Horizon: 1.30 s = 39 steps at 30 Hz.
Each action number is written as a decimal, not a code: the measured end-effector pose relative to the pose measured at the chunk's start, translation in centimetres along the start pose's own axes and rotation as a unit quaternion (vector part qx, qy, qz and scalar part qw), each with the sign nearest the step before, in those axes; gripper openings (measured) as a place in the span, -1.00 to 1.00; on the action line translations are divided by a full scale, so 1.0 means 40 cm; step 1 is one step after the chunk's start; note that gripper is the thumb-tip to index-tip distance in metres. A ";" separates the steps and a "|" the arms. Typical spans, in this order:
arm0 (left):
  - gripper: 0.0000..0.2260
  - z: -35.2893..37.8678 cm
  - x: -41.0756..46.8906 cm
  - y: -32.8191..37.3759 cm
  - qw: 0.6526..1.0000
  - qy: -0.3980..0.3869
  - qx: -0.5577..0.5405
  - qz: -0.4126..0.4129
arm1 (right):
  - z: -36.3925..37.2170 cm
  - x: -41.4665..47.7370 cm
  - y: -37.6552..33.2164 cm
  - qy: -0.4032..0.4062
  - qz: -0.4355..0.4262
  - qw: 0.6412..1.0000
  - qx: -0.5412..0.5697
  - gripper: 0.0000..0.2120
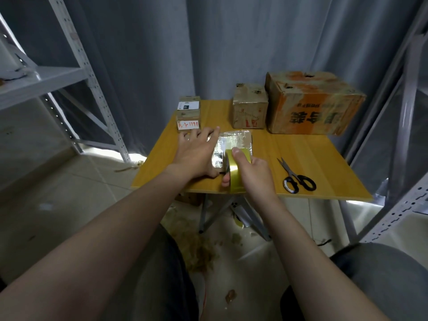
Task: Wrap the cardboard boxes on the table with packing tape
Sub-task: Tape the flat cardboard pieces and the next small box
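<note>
A flat, tape-covered cardboard box (236, 141) lies near the front middle of the yellow wooden table (301, 158). My left hand (196, 154) lies flat on the box's left part, fingers straight and spread. My right hand (252, 174) grips a roll of yellowish packing tape (235, 174), held on edge at the box's near side. Three other cardboard boxes stand at the back: a small labelled one (188, 113), a medium one (250, 106) and a large orange-printed one (312, 104).
Black-handled scissors (296, 177) lie on the table right of my right hand. Grey metal shelving (88, 72) stands at the left and more shelving (403, 126) at the right. A grey curtain hangs behind. Tape scraps litter the floor under the table.
</note>
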State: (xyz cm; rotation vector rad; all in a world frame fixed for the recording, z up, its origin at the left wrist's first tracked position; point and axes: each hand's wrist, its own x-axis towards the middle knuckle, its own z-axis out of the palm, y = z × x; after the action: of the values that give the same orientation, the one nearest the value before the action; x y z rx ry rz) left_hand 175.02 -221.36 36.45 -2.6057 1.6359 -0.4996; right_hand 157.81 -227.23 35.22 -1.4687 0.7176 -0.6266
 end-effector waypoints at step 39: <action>0.26 -0.020 -0.007 -0.044 0.926 -0.267 -0.265 -0.032 | -0.006 -0.127 0.011 0.058 -0.002 0.997 0.045 -0.60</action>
State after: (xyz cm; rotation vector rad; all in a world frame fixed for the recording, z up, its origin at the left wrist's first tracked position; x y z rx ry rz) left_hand 176.23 -220.21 37.48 -2.7627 1.6465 0.7030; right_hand 154.30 -223.55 35.03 -1.3587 0.7670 -0.7421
